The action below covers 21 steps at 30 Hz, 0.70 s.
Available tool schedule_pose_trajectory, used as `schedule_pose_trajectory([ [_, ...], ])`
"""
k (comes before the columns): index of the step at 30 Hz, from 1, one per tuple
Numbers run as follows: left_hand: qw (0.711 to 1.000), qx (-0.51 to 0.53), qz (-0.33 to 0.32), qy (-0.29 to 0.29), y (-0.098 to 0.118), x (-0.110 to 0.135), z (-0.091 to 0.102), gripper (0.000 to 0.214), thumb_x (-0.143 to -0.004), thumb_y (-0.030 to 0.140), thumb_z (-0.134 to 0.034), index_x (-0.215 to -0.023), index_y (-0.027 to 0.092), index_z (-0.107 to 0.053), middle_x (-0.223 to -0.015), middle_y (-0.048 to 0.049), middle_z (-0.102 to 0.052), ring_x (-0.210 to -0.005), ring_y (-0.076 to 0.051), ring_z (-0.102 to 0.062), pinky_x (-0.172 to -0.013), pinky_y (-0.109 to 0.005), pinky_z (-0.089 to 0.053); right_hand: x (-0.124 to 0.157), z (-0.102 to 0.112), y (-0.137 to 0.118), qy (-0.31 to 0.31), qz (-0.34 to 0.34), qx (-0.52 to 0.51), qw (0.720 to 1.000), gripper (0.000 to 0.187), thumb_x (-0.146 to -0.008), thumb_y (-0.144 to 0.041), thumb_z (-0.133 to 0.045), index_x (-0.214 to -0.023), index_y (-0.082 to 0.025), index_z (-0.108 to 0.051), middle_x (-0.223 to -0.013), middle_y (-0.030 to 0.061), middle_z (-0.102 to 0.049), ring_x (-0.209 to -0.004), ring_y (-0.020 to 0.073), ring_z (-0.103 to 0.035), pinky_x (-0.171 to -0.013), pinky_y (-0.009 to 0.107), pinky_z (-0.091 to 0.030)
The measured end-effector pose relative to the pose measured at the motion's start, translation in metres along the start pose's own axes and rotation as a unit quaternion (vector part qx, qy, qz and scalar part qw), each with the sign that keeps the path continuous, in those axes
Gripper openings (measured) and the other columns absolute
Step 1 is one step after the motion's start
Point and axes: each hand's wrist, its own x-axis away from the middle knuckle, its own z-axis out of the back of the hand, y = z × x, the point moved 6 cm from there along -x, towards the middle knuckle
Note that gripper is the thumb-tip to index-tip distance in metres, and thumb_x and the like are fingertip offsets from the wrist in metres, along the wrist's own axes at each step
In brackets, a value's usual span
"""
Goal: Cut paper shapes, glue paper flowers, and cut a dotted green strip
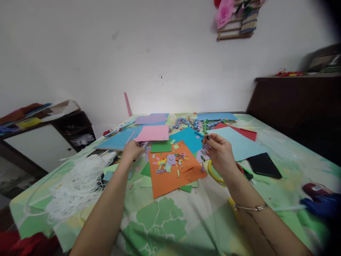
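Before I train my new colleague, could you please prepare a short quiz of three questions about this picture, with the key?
1. Which colour is the large sheet under the small paper scraps?
2. True or false: the right hand has a bracelet at its wrist.
3. Which of these is nearest to the left hand: A) red sheet; B) pink sheet; C) black flat object?

Key: 1. Orange; 2. True; 3. B

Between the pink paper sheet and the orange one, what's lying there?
In the head view, a green paper piece shows between the pink paper sheet and the orange paper sheet.
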Motion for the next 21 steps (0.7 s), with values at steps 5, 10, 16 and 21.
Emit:
schedule_pose_trajectory([
  [5, 0.964, 0.228, -0.082, -0.114, 0.035, 0.031, 0.013, 0.039, -0.058, 0.038, -0.077, -0.084, 0.016, -0.059, -0.068, -0.0010, -0.065, -0.062, -0.017, -0.060, -0.054, -0.025, -0.042, 0.002, 0.002, 0.002, 0.003, -0.008, 0.022, 1.000, 0.020, -0.056, -0.023, -0.079, -0.073, -0.019, -0.069, -0.071, -0.0015, -0.064, -0.055, 0.0078, -0.051, -0.045, 0.021, -0.033],
  [10, 0.890, 0.401, -0.152, -0.154, 0.073, 0.060, -0.009, 0.052, -0.056, 0.048, -0.077, -0.094, 0.019, -0.055, -0.080, -0.0007, -0.066, -0.069, -0.015, -0.062, -0.061, -0.024, -0.045, 0.007, -0.006, 0.009, -0.028, -0.014, 0.065, 0.997, 0.017, -0.062, -0.028, -0.078, -0.074, -0.018, -0.070, -0.062, -0.0015, -0.061, -0.052, 0.0086, -0.048, -0.041, 0.021, -0.027],
  [16, 0.846, 0.478, -0.178, -0.156, 0.095, 0.089, -0.053, 0.041, -0.059, 0.039, -0.079, -0.084, 0.018, -0.054, -0.077, 0.0005, -0.063, -0.072, -0.013, -0.061, -0.065, -0.023, -0.046, 0.009, -0.016, 0.009, -0.073, 0.034, 0.099, 0.992, 0.018, -0.062, -0.033, -0.081, -0.073, -0.021, -0.074, -0.086, 0.0031, -0.070, -0.083, 0.0169, -0.061, -0.074, 0.028, -0.046],
  [21, 0.844, 0.476, -0.187, -0.158, 0.097, 0.108, -0.070, 0.036, -0.061, 0.033, -0.076, -0.086, 0.018, -0.053, -0.076, -0.0007, -0.064, -0.070, -0.014, -0.061, -0.064, -0.026, -0.048, 0.009, -0.020, 0.010, -0.092, 0.059, 0.121, 0.987, 0.014, -0.063, -0.033, -0.080, -0.073, -0.024, -0.076, -0.088, 0.0039, -0.072, -0.095, 0.0211, -0.062, -0.086, 0.035, -0.046],
])
